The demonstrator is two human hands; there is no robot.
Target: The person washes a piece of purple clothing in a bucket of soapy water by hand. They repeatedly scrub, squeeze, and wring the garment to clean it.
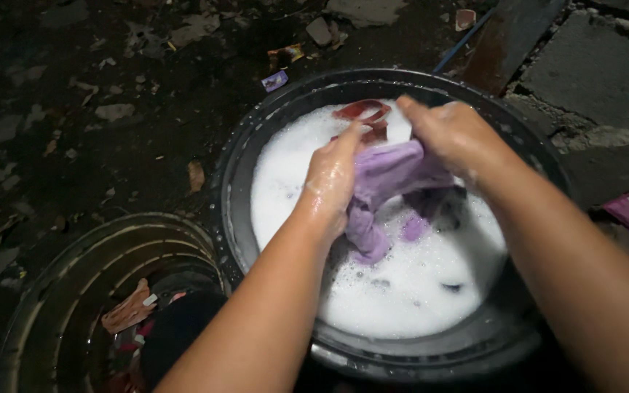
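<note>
Dirt ground; hands (333,178) (449,131) wring cloth (391,171) mid-basin (256,138).

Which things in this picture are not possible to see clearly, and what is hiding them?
- Head view: foam hides the water and whatever lies under it in the black basin.
- The shape of the purple cloth is hidden, bunched between the left hand and right hand.
- A red item is mostly behind the hands.
- The second tub is cut off by the bottom edge; its contents are too dark.
</note>
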